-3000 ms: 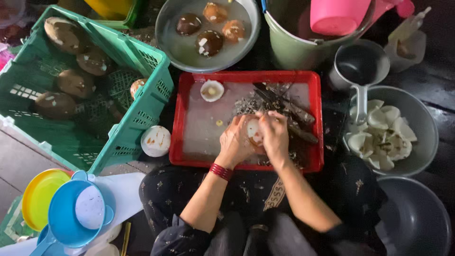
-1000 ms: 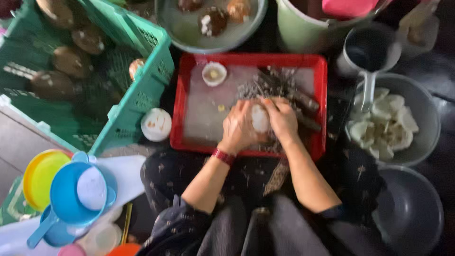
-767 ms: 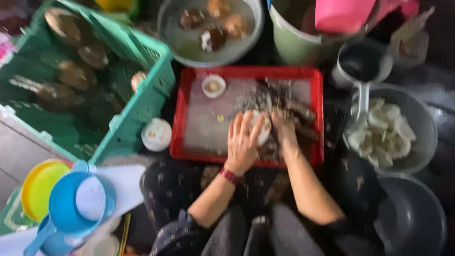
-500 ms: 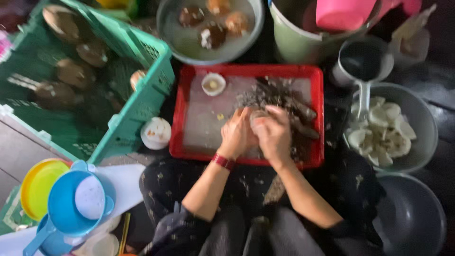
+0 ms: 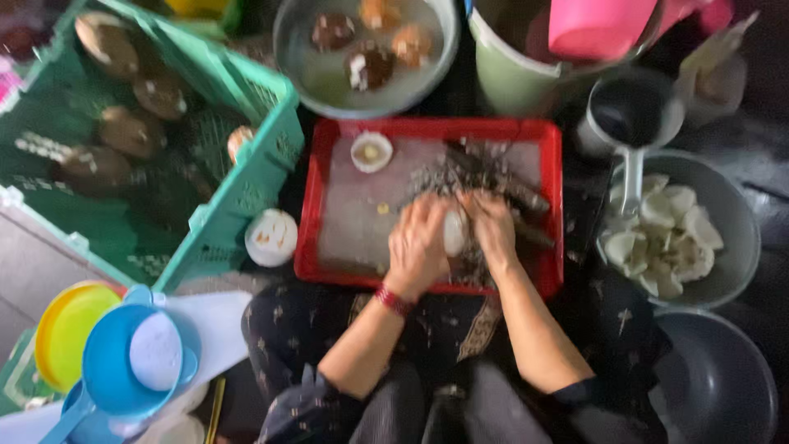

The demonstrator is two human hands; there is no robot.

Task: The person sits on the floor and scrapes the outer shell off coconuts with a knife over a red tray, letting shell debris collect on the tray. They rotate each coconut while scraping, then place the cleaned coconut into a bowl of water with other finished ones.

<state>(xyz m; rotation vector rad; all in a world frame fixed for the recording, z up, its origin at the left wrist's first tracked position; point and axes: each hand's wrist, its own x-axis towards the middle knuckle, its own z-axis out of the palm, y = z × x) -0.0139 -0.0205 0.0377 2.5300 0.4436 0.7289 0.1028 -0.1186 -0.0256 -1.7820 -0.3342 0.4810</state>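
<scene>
Two hands, ours, meet over one pale rounded piece (image 5: pixel 454 232) near the middle of the red tray (image 5: pixel 308 205).

Item 1, pale piece: whitish, egg-like in outline, long axis running near to far. It sits between the hands, just right of the left hand (image 5: pixel 417 247) and just left of the right hand (image 5: pixel 491 230), touching both. Neither hand is clearly nearer; we judge them about equal.

Item 2, left hand: fingers curled around the left side of the piece, closed on it, red band at the wrist.

Item 3, right hand: fingers bent against the right side of the piece, closed on it as well. Whether it also holds a tool we cannot tell; the picture is blurred.

Item 4, red tray: lies across our lap, with a heap of dark shavings (image 5: pixel 460 177) at its far right and a small white cup-shaped piece (image 5: pixel 371 151) at its far left.

Item 5, green crate (image 5: pixel 246 164): left of the tray, holding several brown rounded husked fruits (image 5: pixel 123 131).

Item 6, metal basin (image 5: pixel 366 57): far side, with a few brown pieces in water.

Item 7, grey bowl (image 5: pixel 731 238): right of the tray, filled with white peeled chunks (image 5: pixel 662 238); a metal ladle (image 5: pixel 631 136) rests across its far rim.

Item 8, blue cup (image 5: pixel 131 366): near left, beside a yellow plate (image 5: pixel 62 329).
</scene>
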